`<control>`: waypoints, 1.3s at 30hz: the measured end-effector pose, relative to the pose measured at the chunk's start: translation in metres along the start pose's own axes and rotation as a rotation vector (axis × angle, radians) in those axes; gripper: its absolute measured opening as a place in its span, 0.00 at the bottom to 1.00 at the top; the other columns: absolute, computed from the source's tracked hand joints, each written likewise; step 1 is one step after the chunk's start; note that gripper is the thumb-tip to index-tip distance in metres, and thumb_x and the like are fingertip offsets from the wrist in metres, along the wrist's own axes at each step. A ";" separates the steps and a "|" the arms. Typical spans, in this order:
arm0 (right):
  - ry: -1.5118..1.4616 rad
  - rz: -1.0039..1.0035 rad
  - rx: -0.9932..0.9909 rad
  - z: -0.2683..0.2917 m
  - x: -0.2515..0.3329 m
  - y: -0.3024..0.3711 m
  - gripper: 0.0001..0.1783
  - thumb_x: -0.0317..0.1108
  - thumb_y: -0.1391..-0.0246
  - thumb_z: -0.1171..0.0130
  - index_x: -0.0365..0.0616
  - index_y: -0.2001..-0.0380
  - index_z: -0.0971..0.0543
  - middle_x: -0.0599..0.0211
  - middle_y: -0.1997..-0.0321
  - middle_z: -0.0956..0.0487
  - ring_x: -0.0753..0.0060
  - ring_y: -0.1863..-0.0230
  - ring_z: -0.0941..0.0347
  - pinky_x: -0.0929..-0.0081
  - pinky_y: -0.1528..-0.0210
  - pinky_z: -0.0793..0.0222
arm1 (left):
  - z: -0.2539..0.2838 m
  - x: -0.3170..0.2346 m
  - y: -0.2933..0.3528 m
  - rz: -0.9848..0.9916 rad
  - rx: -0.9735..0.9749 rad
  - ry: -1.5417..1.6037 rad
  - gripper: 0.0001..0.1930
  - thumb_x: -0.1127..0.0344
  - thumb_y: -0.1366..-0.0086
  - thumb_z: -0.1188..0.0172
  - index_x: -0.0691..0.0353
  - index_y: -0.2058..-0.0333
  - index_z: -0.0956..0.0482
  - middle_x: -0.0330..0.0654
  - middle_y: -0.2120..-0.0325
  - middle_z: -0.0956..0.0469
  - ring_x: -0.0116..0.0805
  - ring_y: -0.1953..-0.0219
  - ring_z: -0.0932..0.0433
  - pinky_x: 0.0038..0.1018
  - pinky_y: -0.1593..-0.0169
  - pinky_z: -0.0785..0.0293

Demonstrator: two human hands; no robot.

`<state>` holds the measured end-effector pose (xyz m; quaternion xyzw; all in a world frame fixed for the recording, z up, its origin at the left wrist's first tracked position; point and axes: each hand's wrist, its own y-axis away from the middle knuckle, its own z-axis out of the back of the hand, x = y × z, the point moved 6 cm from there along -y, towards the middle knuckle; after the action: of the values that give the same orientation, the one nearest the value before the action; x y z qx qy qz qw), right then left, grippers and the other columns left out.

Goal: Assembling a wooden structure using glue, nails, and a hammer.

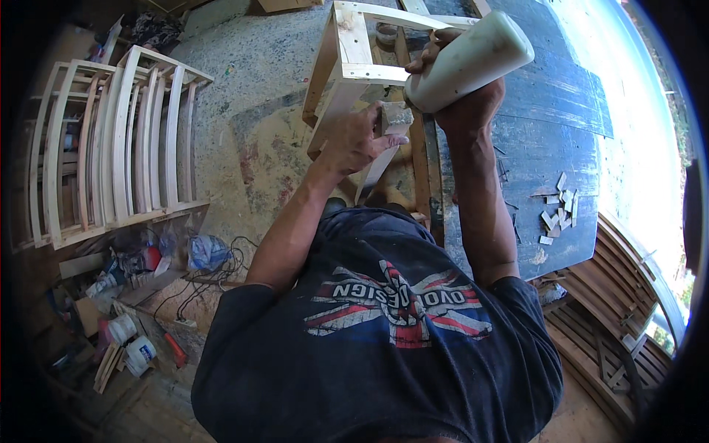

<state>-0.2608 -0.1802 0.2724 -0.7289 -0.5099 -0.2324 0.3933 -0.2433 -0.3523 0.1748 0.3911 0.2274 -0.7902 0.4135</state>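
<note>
My right hand is wrapped round a large white plastic bottle, tilted so its narrow end points down and left. That end comes close to the top of a pale wooden bar; I cannot tell if they touch. My left hand grips the bar near its pale, rough-looking upper end, while its lower part slants down toward my feet. Just beyond both hands stands a pale wooden frame with curved rails, partly hidden by the bottle and my right hand.
On the right is a worn blue-grey table carrying several small wood pieces. Slatted wooden frames lean together at the left. Black cables, a plastic bag and a white tub lie at lower left. Curved wooden boards are stacked at lower right.
</note>
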 end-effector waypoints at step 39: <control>2.408 -1.636 0.527 0.433 0.125 0.141 0.33 0.61 0.62 0.16 0.56 0.55 0.10 0.69 0.48 0.12 0.58 0.49 0.14 0.61 0.51 0.18 | -0.009 0.060 0.043 0.077 -0.153 0.395 0.20 0.66 0.35 0.26 0.62 0.47 0.21 0.44 0.47 0.15 0.34 0.47 0.18 0.33 0.42 0.21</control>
<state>-0.1104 0.2167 0.0648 0.4723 -0.1706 -0.7382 0.4505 -0.2249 -0.3981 0.1193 0.5144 0.3481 -0.6622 0.4192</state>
